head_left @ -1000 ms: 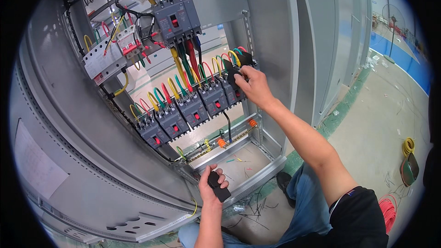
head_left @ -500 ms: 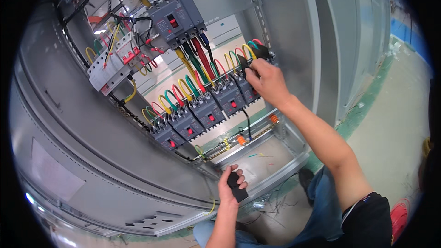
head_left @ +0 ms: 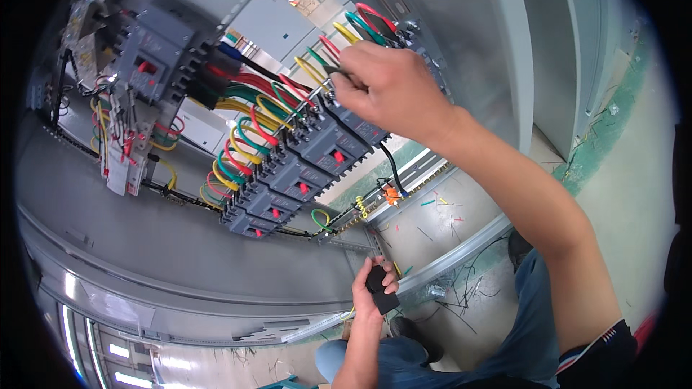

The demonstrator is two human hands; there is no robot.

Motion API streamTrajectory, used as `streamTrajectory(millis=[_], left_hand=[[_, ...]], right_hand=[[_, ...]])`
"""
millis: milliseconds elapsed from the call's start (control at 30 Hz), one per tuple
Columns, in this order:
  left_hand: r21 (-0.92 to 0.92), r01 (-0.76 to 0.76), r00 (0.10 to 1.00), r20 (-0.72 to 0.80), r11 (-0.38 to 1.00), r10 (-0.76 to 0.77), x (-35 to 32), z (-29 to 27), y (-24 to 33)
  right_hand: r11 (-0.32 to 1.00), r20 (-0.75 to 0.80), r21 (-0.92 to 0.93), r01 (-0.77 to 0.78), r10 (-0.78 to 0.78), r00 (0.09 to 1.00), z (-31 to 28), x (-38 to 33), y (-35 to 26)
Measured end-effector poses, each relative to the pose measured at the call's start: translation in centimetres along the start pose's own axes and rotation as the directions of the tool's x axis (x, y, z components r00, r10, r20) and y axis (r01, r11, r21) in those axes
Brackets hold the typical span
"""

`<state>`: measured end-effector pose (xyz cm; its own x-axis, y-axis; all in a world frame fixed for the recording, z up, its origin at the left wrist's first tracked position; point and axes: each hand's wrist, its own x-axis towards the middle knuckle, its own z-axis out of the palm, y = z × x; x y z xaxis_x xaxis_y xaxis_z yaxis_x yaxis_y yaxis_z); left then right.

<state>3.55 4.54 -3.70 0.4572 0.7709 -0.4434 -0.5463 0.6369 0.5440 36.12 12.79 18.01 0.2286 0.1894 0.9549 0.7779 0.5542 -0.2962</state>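
Grey cabinet floor (head_left: 440,227) strewn with wire offcuts (head_left: 432,205).

Bare forearms; dark short sleeve, striped cuff; blue jeans.

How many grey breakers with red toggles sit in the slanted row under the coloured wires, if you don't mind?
5 visible: lowest, next, middle, fourth, uppermost partly behind the right hand; more may be hidden.

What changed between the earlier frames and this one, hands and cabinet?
The head leaned in, so the breaker row looks larger. The right hand stayed at the wires above the rightmost breaker. The left hand stayed low, still holding the small black object. Nothing let go.
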Motion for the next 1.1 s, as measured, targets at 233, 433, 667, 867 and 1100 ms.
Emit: streamTrajectory(millis=[233, 433, 667, 867, 1100], left_hand=[[0.058, 0.080, 0.991, -0.112, 0.995, -0.073, 3.3, -2.5, -2.1], [0.091, 0.125, 0.985, -0.130, 0.988, -0.113, 5.1, -2.5, -3.2], [0.117, 0.160, 0.981, -0.124, 0.980, -0.146, 7.0, -2.3, -3.9], [0.130, 0.187, 0.977, -0.128, 0.974, -0.170, 8.3, -2.0, -4.4], [0.131, 0.192, 0.980, -0.080, 0.972, -0.183, 7.6, -1.2, -4.4]], right_hand=[[1.000, -0.004, 0.019, 0.023, -0.023, 1.000, 0.6, -0.8, 0.6], [0.998, 0.067, 0.059, 0.004, -0.008, 0.998, 0.8, -0.7, 1.0], [0.990, -0.035, 0.082, 0.118, -0.115, 0.993, 1.3, -1.3, 1.9], [0.981, -0.102, 0.080, 0.176, -0.167, 0.981, 2.8, -1.5, 1.5], [0.979, -0.144, -0.052, 0.197, -0.202, 0.969, 4.1, -0.9, 1.5]])
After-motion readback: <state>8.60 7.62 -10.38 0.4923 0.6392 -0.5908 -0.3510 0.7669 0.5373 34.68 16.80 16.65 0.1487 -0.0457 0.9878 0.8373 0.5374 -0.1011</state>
